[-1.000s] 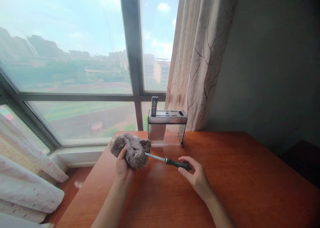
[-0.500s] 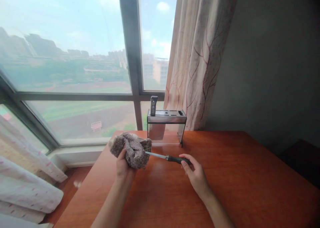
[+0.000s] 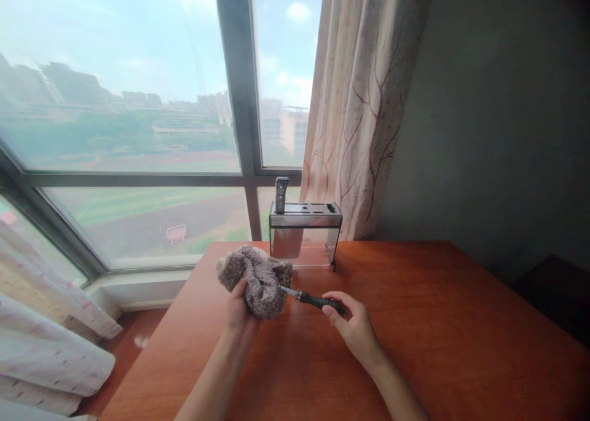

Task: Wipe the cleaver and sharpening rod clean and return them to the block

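Note:
My left hand (image 3: 243, 310) is closed round a bunched grey-brown fluffy cloth (image 3: 262, 286), held above the table's left part. From the cloth's right side comes the thin metal rod of a sharpening steel (image 3: 313, 299); the rest of the rod is hidden in the folds. My right hand (image 3: 354, 322) grips the steel's black handle between thumb and fingers. Behind both hands stands a clear-sided knife block (image 3: 305, 219) with a slotted metal top. One dark-handled knife (image 3: 281, 195) sits upright in its left end.
The reddish-brown wooden table (image 3: 415, 310) reaches toward a large window (image 3: 138, 218) at the back left. A patterned curtain (image 3: 364, 101) hangs behind the knife block. More curtain (image 3: 46, 341) hangs at the lower left, beside the table.
My left hand and the cloth have moved right along the rod, toward the handle, so less of the metal shows. The right hand has shifted slightly left with the steel.

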Motion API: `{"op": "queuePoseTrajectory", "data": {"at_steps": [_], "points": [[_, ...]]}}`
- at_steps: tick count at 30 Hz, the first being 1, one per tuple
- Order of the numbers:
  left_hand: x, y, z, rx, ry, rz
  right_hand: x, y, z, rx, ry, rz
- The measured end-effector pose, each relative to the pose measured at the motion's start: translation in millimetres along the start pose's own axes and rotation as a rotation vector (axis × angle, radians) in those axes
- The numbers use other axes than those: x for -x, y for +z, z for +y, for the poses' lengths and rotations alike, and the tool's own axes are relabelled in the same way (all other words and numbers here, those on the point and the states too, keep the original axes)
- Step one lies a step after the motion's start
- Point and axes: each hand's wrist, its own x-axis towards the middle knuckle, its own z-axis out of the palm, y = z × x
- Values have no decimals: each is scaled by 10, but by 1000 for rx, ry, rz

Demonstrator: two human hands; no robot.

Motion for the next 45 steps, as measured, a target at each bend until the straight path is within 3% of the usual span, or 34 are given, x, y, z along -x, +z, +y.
{"op": "queuePoseTrajectory", "data": {"at_steps": [11, 17, 24, 27, 32, 37, 45], "points": [[249, 80, -257, -81, -142, -64, 81, 125, -33, 39, 22, -123], [169, 82, -116, -91, -90, -36, 81, 107, -110, 27, 23, -164], [14, 61, 199, 29, 60, 45, 45, -40, -156, -67, 51, -167], [-12, 54, 226, 75, 84, 45, 39, -45, -133, -62, 49, -155], [118, 71, -28, 60, 24, 7, 73, 84, -62, -25, 33, -193], [314, 67, -327, -55, -146, -53, 98, 149, -10, -35, 44, -206], [329, 23, -400, -183, -173, -117, 28, 102, -14, -230, 140, -119]]}}
